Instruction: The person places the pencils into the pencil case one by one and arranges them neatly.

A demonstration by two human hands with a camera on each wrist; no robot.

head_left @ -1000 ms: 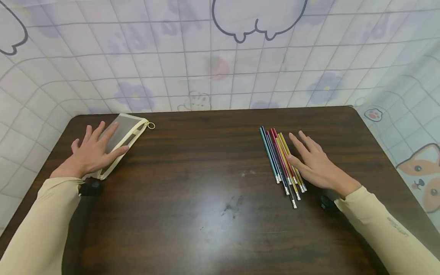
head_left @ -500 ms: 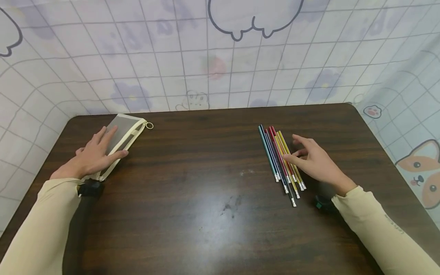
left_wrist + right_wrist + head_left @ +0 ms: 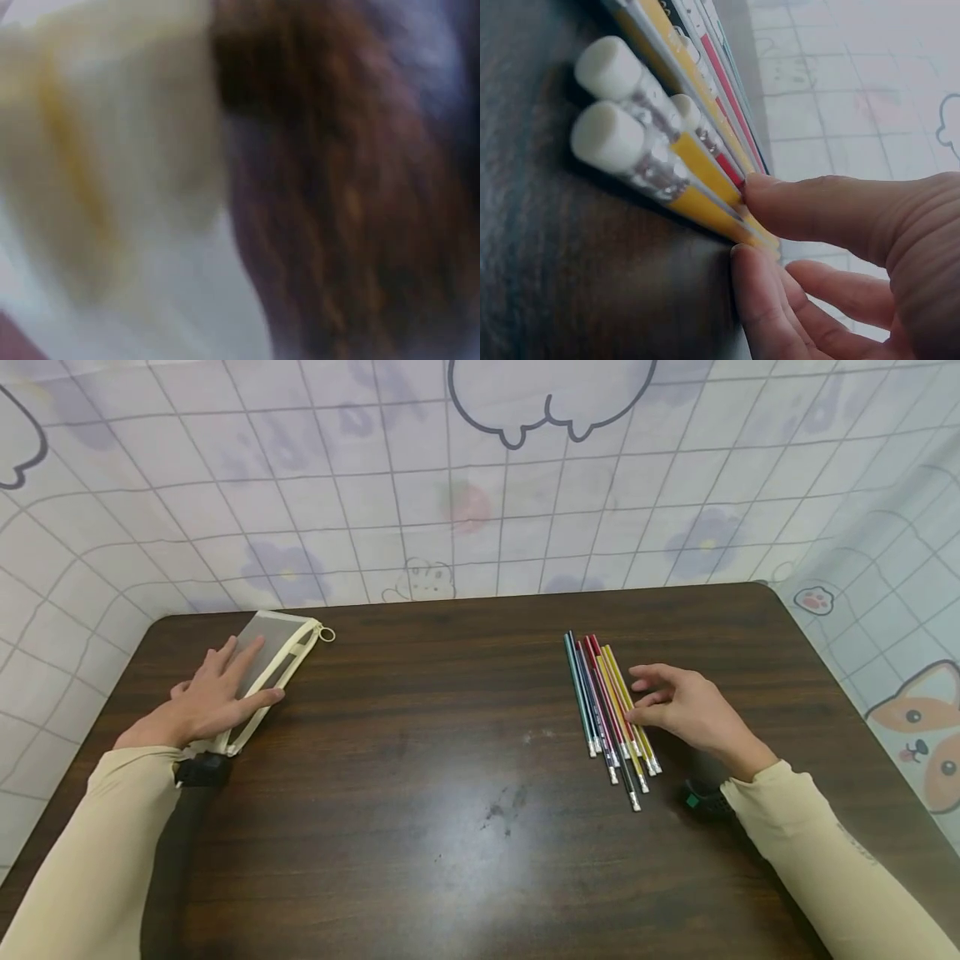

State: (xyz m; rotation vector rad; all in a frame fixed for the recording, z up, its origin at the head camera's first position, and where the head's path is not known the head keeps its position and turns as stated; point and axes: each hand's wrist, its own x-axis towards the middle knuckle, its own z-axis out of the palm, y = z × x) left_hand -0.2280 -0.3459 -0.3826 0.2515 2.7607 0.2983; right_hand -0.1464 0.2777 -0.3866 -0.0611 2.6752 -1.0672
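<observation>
My left hand (image 3: pixel 202 697) lies with its fingers spread on a grey mesh zip pouch (image 3: pixel 273 628), which has cream edging and a ring pull, at the table's far left. In the blurred left wrist view, the pale pouch (image 3: pixel 150 150) fills the left side. On the right lies a loose bundle of pencils (image 3: pixel 585 693) in teal, dark, red and yellow, with white erasers towards me. My right hand (image 3: pixel 690 706) is at the bundle's right side. Its thumb (image 3: pixel 817 206) and index finger pinch a yellow pencil (image 3: pixel 697 206) at the outer edge, close over the table.
The dark wood table (image 3: pixel 420 793) spreads between the pouch and the pencils. Behind and beside it hangs a white grid-patterned cloth (image 3: pixel 375 485) with cartoon prints. Dark wrist cameras, such as the one on my left wrist (image 3: pixel 202 770), sit under the sleeves.
My right hand's fingers have drawn in from spread to curled, with the thumb at the yellow pencils. Some pencils have shifted slightly. My left hand has stayed on the pouch.
</observation>
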